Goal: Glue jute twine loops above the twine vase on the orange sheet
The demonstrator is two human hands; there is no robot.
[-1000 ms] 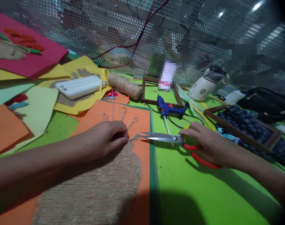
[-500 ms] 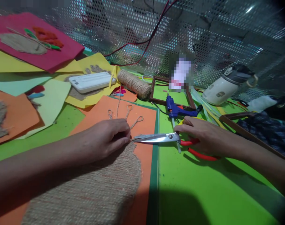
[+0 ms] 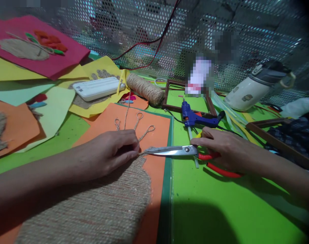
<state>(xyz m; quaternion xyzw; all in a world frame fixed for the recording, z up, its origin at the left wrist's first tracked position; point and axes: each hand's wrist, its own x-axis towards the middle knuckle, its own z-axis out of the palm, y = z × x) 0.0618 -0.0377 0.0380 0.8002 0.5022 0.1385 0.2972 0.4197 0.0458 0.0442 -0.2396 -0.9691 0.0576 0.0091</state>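
My left hand (image 3: 116,152) is closed in a pinch on a strand of twine (image 3: 143,153), a short bit of which shows between the fingertips and the blade tips. My right hand (image 3: 223,145) grips scissors (image 3: 171,150) by their red handles, the blades pointing left and nearly together. Under my left hand, tightly laid rows of twine form a broad tan shape (image 3: 93,206) on an orange sheet (image 3: 158,169). Beyond the knuckles, thin twine loops (image 3: 148,130) stand out on the sheet, and a strand runs up toward the twine spool (image 3: 145,89).
A blue glue gun (image 3: 192,117) lies just beyond my right hand, near a brown frame (image 3: 167,96). A white power bank (image 3: 98,88) rests on yellow paper. Craft sheets, one magenta (image 3: 68,56), fill the left. A white bottle (image 3: 246,91) stands back right.
The scissor tips have drawn slightly away from my left fingertips, and the blades look more closed. My right hand has shifted a little right. The left hand keeps its pinch.
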